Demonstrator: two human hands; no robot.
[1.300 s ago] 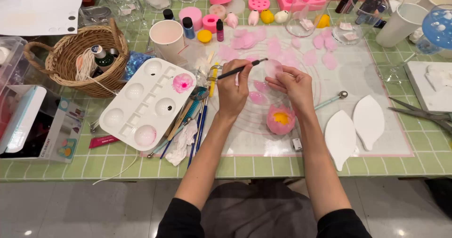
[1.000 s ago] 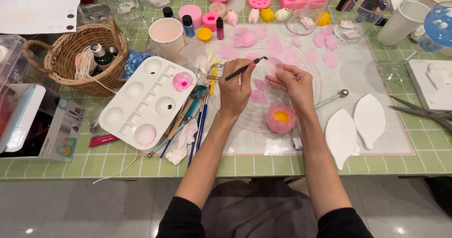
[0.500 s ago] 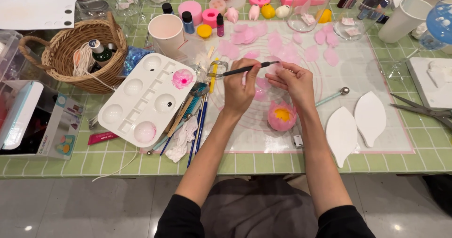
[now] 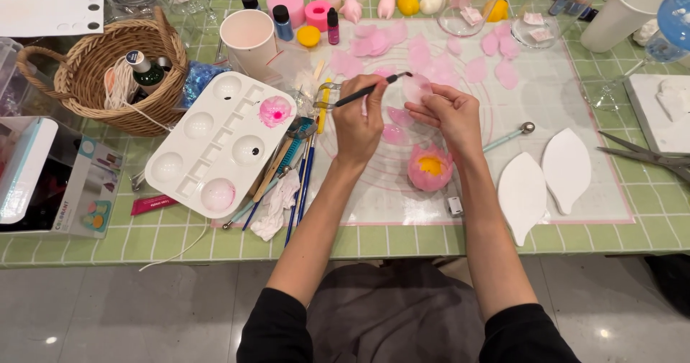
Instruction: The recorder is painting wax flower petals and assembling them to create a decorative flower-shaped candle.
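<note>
Left hand (image 4: pixel 357 126) pinches a thin dark-handled paintbrush (image 4: pixel 368 90), tip touching a pale pink translucent petal (image 4: pixel 415 88). Right hand (image 4: pixel 447 115) pinches that petal w/ fingertips, above the clear work mat (image 4: pixel 560 190). Pink flower w/ yellow centre (image 4: pixel 430 168) sits just below right hand; white plastic paint palette (image 4: pixel 215 144) to the left

Both forearms extend forward, converging. Left hand (image 4: pixel 357 122): fingers curled in a pinch grip, knuckles up. Right hand (image 4: pixel 447 115): fingers bent inward, fingertips (image 4: pixel 415 108) pinched together.
</note>
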